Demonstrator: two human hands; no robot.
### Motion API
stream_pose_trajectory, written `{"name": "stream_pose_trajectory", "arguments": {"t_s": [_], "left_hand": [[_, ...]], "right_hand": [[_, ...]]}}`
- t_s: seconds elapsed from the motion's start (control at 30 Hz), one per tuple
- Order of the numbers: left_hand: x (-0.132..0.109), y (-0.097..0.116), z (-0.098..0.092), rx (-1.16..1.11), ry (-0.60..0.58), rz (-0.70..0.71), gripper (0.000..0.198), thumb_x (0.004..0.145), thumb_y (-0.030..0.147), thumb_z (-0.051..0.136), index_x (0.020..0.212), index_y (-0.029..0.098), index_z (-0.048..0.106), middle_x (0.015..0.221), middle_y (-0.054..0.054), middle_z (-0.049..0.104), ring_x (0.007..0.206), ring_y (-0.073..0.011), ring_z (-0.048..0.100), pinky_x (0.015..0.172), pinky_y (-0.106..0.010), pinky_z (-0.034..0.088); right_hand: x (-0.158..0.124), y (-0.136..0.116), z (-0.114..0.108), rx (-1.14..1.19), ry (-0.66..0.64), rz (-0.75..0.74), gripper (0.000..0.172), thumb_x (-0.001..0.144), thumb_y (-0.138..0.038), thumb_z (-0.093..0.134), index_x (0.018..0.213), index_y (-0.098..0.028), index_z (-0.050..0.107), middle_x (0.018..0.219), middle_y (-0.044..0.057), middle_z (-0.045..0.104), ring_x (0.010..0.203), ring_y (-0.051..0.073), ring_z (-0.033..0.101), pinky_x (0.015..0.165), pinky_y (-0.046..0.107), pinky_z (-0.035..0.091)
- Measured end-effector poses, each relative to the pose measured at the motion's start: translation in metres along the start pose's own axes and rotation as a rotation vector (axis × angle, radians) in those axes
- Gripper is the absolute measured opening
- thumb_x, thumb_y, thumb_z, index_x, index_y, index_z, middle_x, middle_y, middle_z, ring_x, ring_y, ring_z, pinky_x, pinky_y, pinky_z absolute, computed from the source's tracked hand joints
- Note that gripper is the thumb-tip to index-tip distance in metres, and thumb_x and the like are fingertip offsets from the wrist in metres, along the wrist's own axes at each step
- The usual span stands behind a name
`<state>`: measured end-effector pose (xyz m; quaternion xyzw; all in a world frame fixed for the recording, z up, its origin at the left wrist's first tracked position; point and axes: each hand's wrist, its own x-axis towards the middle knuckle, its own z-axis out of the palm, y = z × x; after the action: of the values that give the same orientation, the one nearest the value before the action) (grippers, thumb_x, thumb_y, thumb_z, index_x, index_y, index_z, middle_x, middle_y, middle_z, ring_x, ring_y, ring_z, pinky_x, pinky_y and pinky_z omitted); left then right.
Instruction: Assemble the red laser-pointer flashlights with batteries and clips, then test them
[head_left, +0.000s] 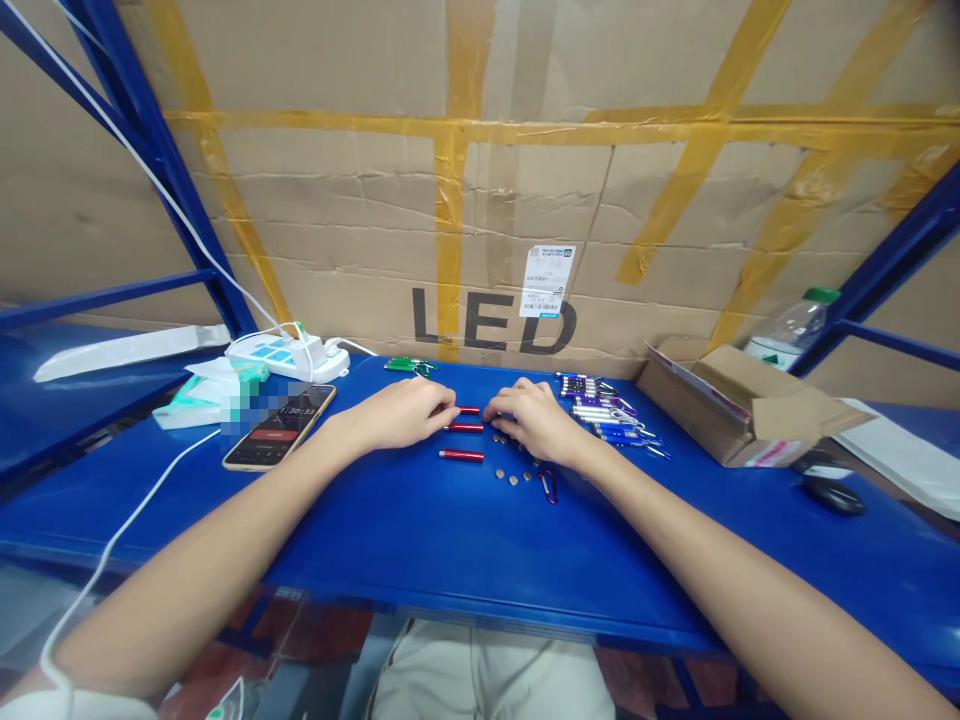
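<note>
Both my hands rest on a blue table [450, 540]. My left hand [405, 412] is curled, its fingertips pinched on the end of a small red tube [469, 410]. My right hand [529, 418] is also curled, fingertips touching that same spot from the other side. Two more red tubes [462, 455] lie just in front of my hands. Several small button batteries [511, 473] are scattered by my right hand, with a red carabiner clip [549, 486] beside them.
A pile of blue and silver keychain lights [604, 408] lies right of my hands. An open cardboard box [739, 405] and a black mouse [832, 495] stand further right. On the left are a phone [279, 427], a power strip [289, 355] and green lights [409, 366].
</note>
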<state>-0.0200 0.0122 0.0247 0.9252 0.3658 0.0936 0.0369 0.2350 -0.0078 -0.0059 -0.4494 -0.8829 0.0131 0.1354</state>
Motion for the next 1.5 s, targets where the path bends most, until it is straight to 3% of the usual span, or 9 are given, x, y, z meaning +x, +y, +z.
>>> {"name": "stream_pose_trajectory", "arguments": {"t_s": [0.4,0.67,0.8,0.9,1.3,1.5], "left_hand": [[0.000,-0.001,0.000,0.000,0.002,0.009,0.037,0.108,0.037,0.050,0.078,0.020,0.064,0.077,-0.005,0.071,0.068,-0.0198,0.060,0.065,-0.031,0.034],[0.000,-0.001,0.000,-0.001,0.004,0.004,0.036,0.107,0.037,0.050,0.078,0.020,0.064,0.079,-0.005,0.072,0.069,-0.0199,0.061,0.065,-0.031,0.035],[-0.001,0.000,0.000,-0.003,0.011,0.000,0.037,0.108,0.037,0.050,0.077,0.020,0.062,0.078,-0.005,0.071,0.069,-0.0194,0.060,0.065,-0.031,0.034],[-0.001,0.001,-0.001,-0.003,0.009,-0.001,0.036,0.108,0.037,0.050,0.078,0.020,0.062,0.080,-0.005,0.072,0.070,-0.0195,0.061,0.066,-0.031,0.034],[-0.001,0.000,0.000,-0.030,0.029,0.015,0.037,0.107,0.037,0.052,0.076,0.020,0.063,0.077,-0.005,0.071,0.067,-0.0196,0.060,0.065,-0.032,0.035],[0.000,0.000,0.001,-0.006,0.016,0.009,0.038,0.107,0.037,0.050,0.076,0.020,0.062,0.075,-0.004,0.070,0.066,-0.0191,0.058,0.063,-0.032,0.033]], "right_hand": [[0.004,-0.003,-0.002,0.196,0.026,0.153,0.017,0.095,-0.007,0.066,0.100,-0.024,0.068,0.094,0.001,0.079,0.096,0.023,0.063,0.087,0.035,0.032],[0.006,-0.003,-0.001,0.258,0.054,0.129,0.013,0.093,-0.011,0.072,0.093,-0.023,0.070,0.086,-0.001,0.079,0.094,0.023,0.065,0.085,0.034,0.036],[0.004,0.007,0.002,0.223,0.133,0.150,0.012,0.099,-0.014,0.067,0.103,-0.024,0.072,0.105,0.002,0.080,0.104,0.025,0.064,0.089,0.036,0.037],[0.003,0.015,0.006,0.115,0.153,0.118,0.022,0.101,-0.013,0.062,0.114,-0.026,0.074,0.121,0.006,0.077,0.113,0.028,0.062,0.094,0.040,0.036],[0.002,0.018,0.003,0.057,0.054,0.188,0.019,0.099,-0.012,0.062,0.098,-0.024,0.076,0.104,0.006,0.080,0.108,0.030,0.061,0.091,0.041,0.033],[0.005,0.028,0.008,0.240,0.051,0.242,0.011,0.092,-0.014,0.070,0.098,-0.023,0.072,0.093,0.002,0.079,0.092,0.022,0.068,0.087,0.035,0.040]]}}
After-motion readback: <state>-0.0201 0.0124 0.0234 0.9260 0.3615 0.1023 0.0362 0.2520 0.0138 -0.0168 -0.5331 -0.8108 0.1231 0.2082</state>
